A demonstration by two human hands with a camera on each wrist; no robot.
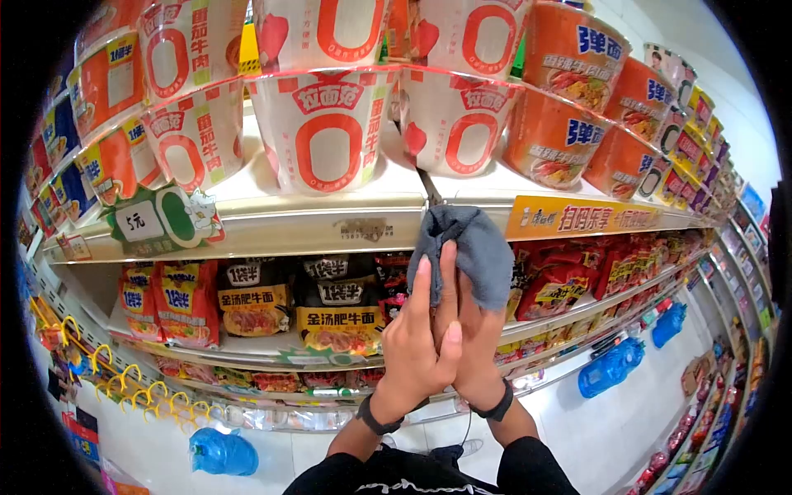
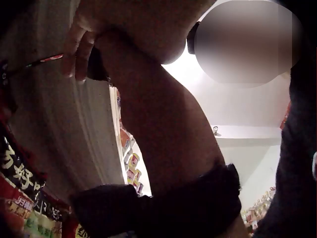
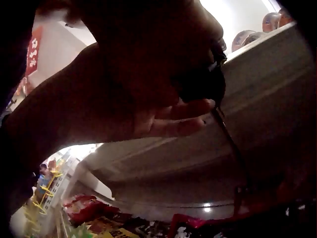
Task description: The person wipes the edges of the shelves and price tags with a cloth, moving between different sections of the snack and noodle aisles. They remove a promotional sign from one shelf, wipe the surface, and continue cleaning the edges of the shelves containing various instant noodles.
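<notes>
A grey cloth (image 1: 474,247) is bunched at the front edge of the upper shelf (image 1: 313,223), below the cup noodles. My right hand (image 1: 478,342) holds this cloth, which covers its fingertips in the head view. Beside and partly over it lies my left hand (image 1: 412,351), its index and middle fingers stretched up onto the cloth and its thumb pointing upward. Both wrists wear dark bands. Straight fingers (image 3: 181,121) of the left hand show under the dark cloth in the right wrist view.
Shrink-wrapped noodle cups (image 1: 326,136) stand on the upper shelf. A green price tag (image 1: 157,221) and a yellow promotional strip (image 1: 577,216) sit on its edge. Noodle packets (image 1: 338,318) fill the shelf below. Blue water jugs (image 1: 223,451) stand on the floor, near yellow hooks (image 1: 136,388).
</notes>
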